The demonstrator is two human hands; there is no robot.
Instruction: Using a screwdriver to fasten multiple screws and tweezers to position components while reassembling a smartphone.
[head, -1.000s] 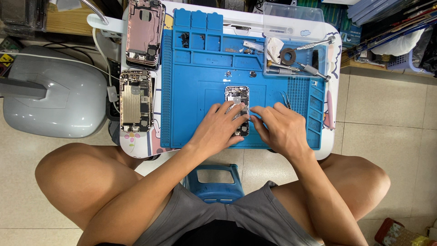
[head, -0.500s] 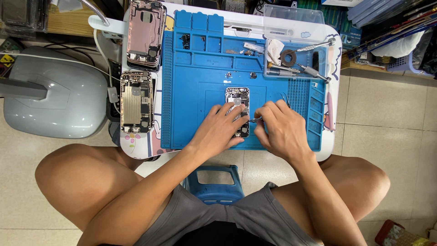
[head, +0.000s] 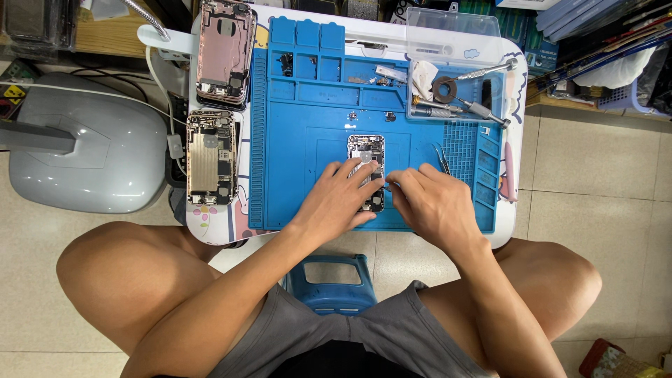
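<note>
An opened phone point(head: 367, 150) with its insides showing lies on a blue repair mat point(head: 308, 140). My left hand point(head: 339, 199) rests on the phone's lower left, fingers pressing it down. My right hand point(head: 434, 206) sits just right of the phone, fingers pinched near its right edge; a thin tool seems to be between them, but it is too small to tell. Metal tweezers point(head: 444, 158) lie on the mat above my right hand.
Two other opened phone shells point(head: 224, 49) point(head: 210, 157) lie on the white table's left. A clear tray point(head: 455, 77) at the back right holds screwdrivers and a tape roll. A grey machine point(head: 91, 154) stands on the floor at left. A blue stool point(head: 329, 287) is between my knees.
My right hand has shifted slightly left toward the phone's edge. My left hand stays pressed on the phone.
</note>
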